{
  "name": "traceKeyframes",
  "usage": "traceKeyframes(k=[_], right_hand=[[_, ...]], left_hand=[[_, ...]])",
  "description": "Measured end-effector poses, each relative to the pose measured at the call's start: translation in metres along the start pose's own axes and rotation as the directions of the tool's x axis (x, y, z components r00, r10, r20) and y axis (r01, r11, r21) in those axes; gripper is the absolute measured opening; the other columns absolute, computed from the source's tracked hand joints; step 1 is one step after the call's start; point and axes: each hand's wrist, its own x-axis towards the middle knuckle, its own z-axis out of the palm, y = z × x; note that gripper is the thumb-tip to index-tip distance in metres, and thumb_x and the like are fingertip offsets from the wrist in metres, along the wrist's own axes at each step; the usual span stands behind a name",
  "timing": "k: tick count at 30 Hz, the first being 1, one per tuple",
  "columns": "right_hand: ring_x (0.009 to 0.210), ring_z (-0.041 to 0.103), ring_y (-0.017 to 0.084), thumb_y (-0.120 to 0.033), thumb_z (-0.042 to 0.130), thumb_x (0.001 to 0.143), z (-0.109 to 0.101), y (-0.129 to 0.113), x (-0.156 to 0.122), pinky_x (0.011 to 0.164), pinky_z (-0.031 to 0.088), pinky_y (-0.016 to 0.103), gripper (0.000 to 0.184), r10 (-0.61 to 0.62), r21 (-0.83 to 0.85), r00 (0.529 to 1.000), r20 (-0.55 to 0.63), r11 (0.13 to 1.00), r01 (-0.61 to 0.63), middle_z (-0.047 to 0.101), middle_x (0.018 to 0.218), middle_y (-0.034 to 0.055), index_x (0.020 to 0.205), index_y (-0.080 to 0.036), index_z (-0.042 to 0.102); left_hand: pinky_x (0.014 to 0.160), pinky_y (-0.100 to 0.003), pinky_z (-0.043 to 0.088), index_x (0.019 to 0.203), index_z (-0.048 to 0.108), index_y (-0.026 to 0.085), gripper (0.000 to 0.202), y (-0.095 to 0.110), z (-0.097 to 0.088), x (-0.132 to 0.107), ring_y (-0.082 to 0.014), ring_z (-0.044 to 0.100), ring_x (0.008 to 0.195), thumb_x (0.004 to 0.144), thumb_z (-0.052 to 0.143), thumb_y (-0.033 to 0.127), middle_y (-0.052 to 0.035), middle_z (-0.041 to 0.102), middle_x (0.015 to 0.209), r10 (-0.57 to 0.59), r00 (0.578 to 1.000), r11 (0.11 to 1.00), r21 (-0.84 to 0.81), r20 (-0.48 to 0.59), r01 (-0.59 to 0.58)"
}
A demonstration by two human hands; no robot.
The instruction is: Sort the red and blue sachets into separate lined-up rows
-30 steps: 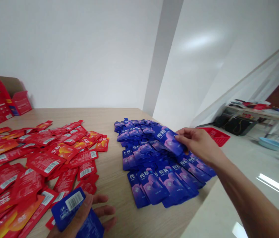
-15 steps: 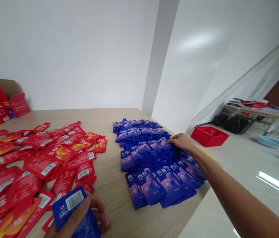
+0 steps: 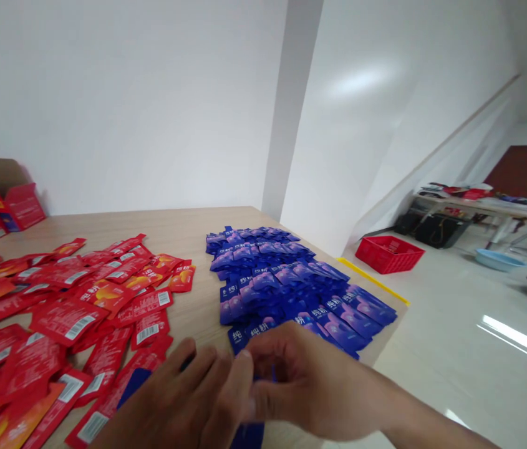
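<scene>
My left hand (image 3: 188,396) is closed in front of me, its back towards the camera. A dark blue corner of a sachet (image 3: 135,381) pokes out beside it; the rest is covered. My right hand (image 3: 305,380), fingers curled in a pinch, meets the left hand's fingertips. Below the joined fingers hangs another piece of blue sachet (image 3: 247,435), mostly hidden by the hands. Overlapping rows of blue-purple sachets (image 3: 267,277) lie just beyond my right hand. Left of my left hand spreads a loose heap of red sachets (image 3: 69,318), some with barcodes up.
An open red carton (image 3: 24,206) stands at the table's (image 3: 169,218) far left. On the floor to the right are a red plastic crate (image 3: 389,254) and a pale blue basin (image 3: 499,259). Yellow edging (image 3: 378,284) shows beside the table's right edge.
My right hand has come back from the right side of the blue rows to meet my left hand. The left hand has turned over and moved right, hiding most of its blue sachet.
</scene>
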Motion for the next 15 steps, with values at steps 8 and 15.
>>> traceKeyframes(k=[8,15], right_hand=[[0.067,0.046,0.010,-0.058,0.087,0.085,-0.023,0.030,-0.009,0.060,0.039,0.022,0.046,-0.051,0.027,0.984,-0.172,0.998,0.057,0.060,0.074,-0.0027,0.079,-0.016,0.069],[0.053,0.042,0.007,-0.064,0.095,0.068,-0.155,0.031,-0.049,0.050,0.035,0.022,0.054,0.051,-0.046,0.590,-0.806,0.988,-0.149,0.053,0.059,-0.0069,0.072,-0.018,0.066]], left_hand=[[0.125,-0.053,0.036,0.141,0.055,0.013,0.036,0.027,0.011,0.039,-0.0309,0.060,0.138,0.106,0.047,0.008,-0.0151,0.073,0.140,0.549,0.786,0.417,0.722,0.285,-0.552],[0.120,-0.036,0.046,0.150,0.053,0.010,0.048,-0.020,-0.004,0.007,-0.0244,0.058,0.139,0.103,0.055,0.017,-0.0147,0.067,0.143,0.450,0.887,0.634,0.664,0.102,-0.398]])
